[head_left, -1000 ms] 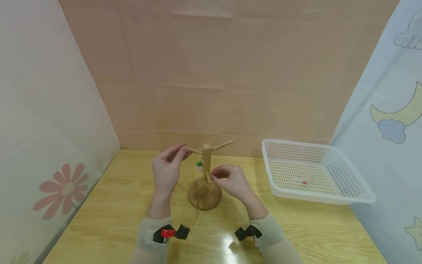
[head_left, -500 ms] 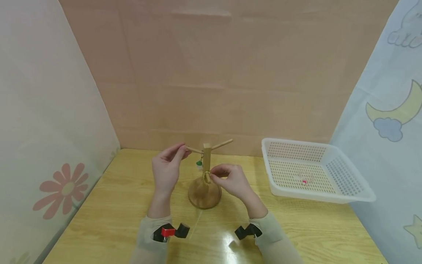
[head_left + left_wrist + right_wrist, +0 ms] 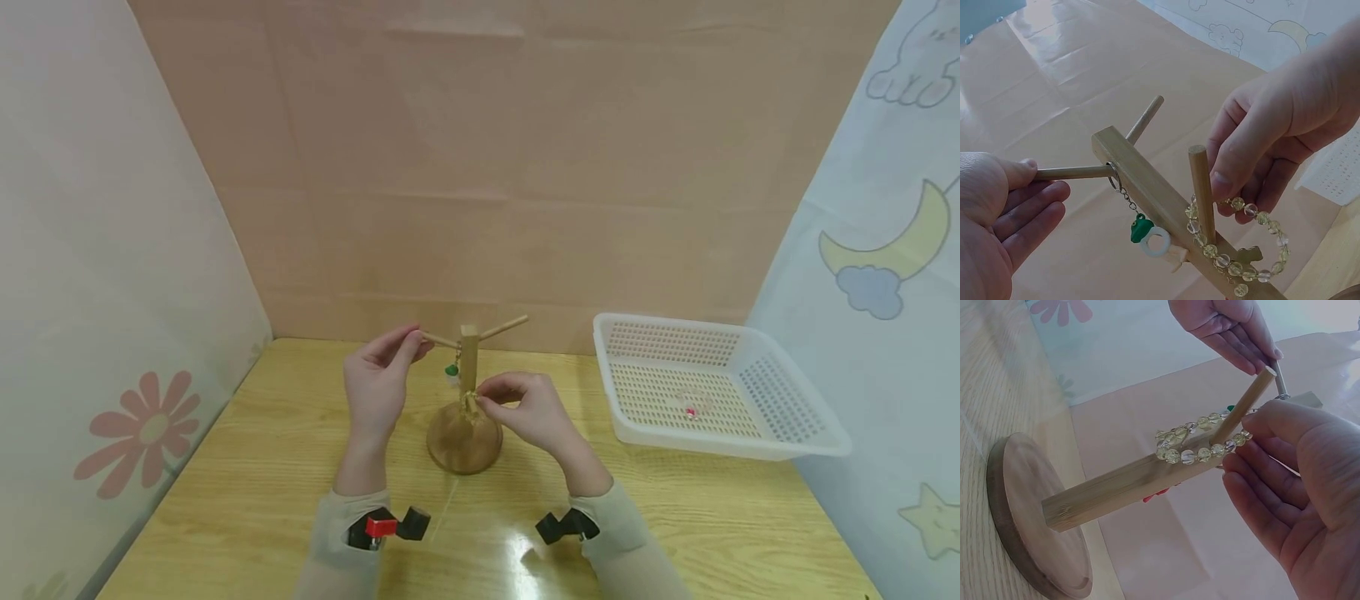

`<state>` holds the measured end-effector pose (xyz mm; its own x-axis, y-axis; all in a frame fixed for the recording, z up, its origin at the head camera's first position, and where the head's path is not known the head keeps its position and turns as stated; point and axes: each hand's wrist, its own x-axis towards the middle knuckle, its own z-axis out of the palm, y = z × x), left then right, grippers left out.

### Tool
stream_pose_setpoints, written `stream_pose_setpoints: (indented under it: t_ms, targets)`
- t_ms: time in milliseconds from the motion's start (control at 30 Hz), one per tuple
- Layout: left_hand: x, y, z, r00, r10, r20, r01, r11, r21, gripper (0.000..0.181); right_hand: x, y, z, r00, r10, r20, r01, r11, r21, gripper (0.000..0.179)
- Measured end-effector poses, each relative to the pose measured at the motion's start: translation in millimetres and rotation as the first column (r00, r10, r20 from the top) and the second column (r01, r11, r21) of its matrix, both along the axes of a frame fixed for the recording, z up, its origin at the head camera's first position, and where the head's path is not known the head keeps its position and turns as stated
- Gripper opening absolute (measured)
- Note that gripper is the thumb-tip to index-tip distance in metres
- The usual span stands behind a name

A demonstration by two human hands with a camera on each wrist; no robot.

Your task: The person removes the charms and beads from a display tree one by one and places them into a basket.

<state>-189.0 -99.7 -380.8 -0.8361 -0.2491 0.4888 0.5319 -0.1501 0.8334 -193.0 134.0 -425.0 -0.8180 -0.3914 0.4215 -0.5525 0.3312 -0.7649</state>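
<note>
In the head view, a wooden peg stand (image 3: 468, 360) rises from a round base on the table. The left hand (image 3: 377, 383) pinches the end of its left peg (image 3: 1079, 172) between thumb and fingers. A keychain (image 3: 1141, 229) with a green and white charm hangs by its ring from that same peg. Lower on the post, the right hand (image 3: 527, 408) pinches a bracelet (image 3: 1188, 456) of clear and yellowish beads. The bracelet encircles the lower front peg (image 3: 1201, 187), with the right thumb close beside that peg. Part of the bead loop is hidden behind the right fingertips.
A white plastic basket (image 3: 750, 448) stands on the table at the right, holding a pinkish beaded item with a red charm (image 3: 691, 412). Something small and red (image 3: 1156, 495) shows beneath the post. Cloth screens enclose the back and sides.
Both hands keep nearly the same places and grips. The bracelet's loop has shifted slightly at the lower peg, and the head view has moved a little.
</note>
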Motion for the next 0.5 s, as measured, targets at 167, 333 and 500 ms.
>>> stream_pose_setpoints:
  t_ms: [167, 333, 500]
  targets:
    - [-0.4, 0.2, -0.9, 1.0, -0.006, -0.002, 0.006, 1.0, 0.004, 0.017, 1.0, 1.2, 0.6, 1.0, 0.017, -0.011, -0.017, 1.0, -0.008, 0.006]
    - [-0.8, 0.7, -1.3, 1.0, 0.003, -0.004, -0.003, 1.0, -0.004, 0.016, 2.5, 2.9, 4.7, 0.999, 0.035, -0.028, -0.035, 0.999, 0.001, 0.007]
    - [-1.5, 0.6, -1.2, 1.0, 0.004, 0.002, -0.004, 1.0, -0.004, 0.017, 3.9, 4.3, 8.2, 0.998, 0.046, -0.053, -0.045, 0.999, 0.004, 0.007]
